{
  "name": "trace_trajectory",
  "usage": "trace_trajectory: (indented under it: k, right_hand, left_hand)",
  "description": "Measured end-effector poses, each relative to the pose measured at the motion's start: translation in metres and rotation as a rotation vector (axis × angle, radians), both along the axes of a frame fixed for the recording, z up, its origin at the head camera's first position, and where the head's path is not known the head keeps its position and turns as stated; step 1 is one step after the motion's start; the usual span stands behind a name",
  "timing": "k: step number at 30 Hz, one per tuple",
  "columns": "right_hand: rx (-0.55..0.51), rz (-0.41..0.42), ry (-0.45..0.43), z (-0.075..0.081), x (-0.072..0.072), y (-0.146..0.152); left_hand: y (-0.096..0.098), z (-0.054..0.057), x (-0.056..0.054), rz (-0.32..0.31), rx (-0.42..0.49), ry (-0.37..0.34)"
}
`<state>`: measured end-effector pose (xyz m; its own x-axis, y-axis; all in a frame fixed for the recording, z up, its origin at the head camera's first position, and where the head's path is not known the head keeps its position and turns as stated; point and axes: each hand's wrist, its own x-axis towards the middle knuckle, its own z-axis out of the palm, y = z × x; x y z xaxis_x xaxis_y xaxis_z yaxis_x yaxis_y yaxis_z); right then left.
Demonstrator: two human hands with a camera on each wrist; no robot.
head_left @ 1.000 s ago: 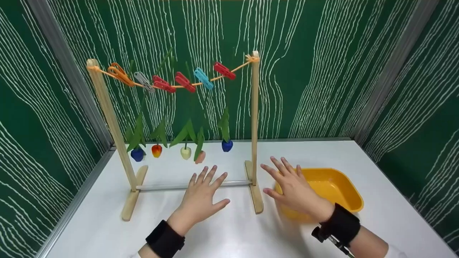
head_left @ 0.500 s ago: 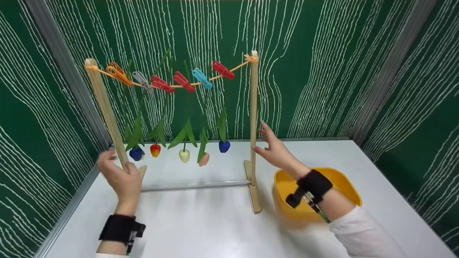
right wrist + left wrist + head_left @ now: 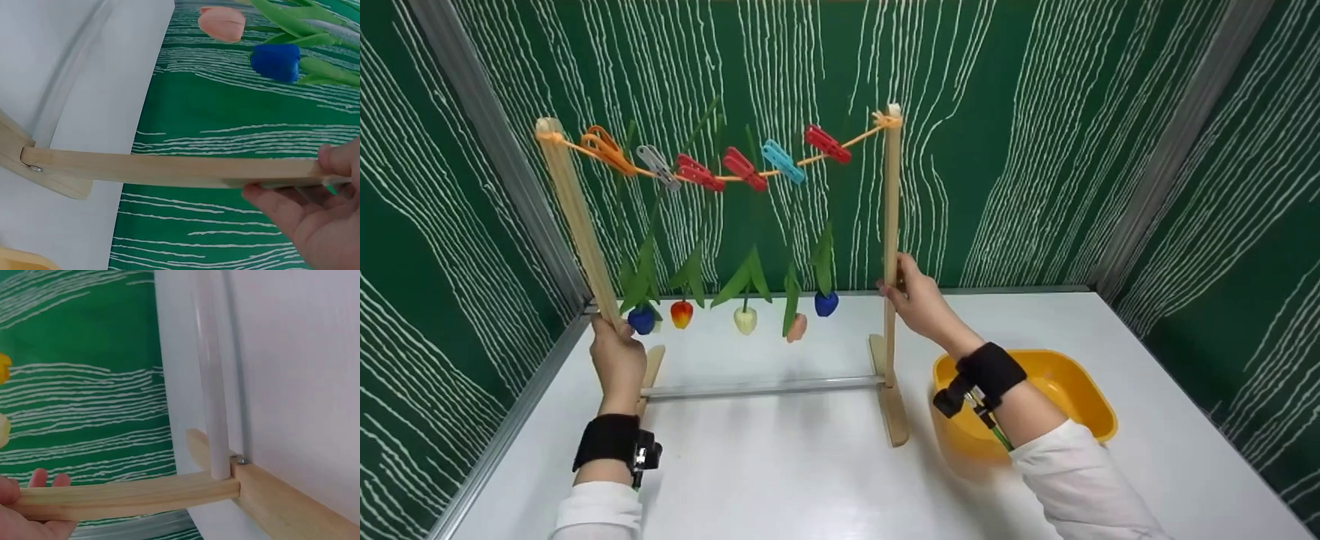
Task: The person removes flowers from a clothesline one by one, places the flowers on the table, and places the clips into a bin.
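A wooden rack [image 3: 892,202] with two posts stands on the white table, an orange cord strung between the post tops. My left hand [image 3: 617,360] grips the left post [image 3: 129,496] low down, with fingers and thumb on either side of it. On the other side, my right hand [image 3: 921,298] holds the right post [image 3: 185,169] around mid-height. Clothespins, among them a blue clothespin [image 3: 784,161] and an orange clothespin [image 3: 607,150], pinch several tulips by their stems. The flowers hang head down, including a white tulip [image 3: 745,321] and a blue tulip [image 3: 275,62].
A yellow basin [image 3: 1072,375] sits to the right of the rack, partly under my right forearm. A pale crossbar [image 3: 765,388] joins the rack's wooden feet [image 3: 894,416]. Green walls [image 3: 1020,150] with white lines enclose the table on three sides.
My left hand has moved left from in front of the crossbar and taken hold of the left post. My right hand has come up from the basin to grip the right post.
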<state>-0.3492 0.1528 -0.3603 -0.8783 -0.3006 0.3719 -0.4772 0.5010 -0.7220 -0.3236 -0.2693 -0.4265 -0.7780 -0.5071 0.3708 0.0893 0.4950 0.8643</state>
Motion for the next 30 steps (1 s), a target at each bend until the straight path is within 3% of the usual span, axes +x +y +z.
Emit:
trace_trajectory:
  k: [6, 15, 30]
  right_hand:
    - [-0.018, 0.008, 0.017, -0.006, 0.001, -0.002]
    - [-0.015, -0.005, 0.036, -0.010, 0.013, 0.007]
    - [-0.045, 0.015, 0.124, -0.019, 0.066, 0.027]
  left_hand:
    - [-0.001, -0.003, 0.003, 0.053, -0.023, -0.017]
    - [0.002, -0.007, 0.011, 0.039, -0.086, -0.008]
    - [0.013, -0.012, 0.053, 0.000, -0.096, -0.037]
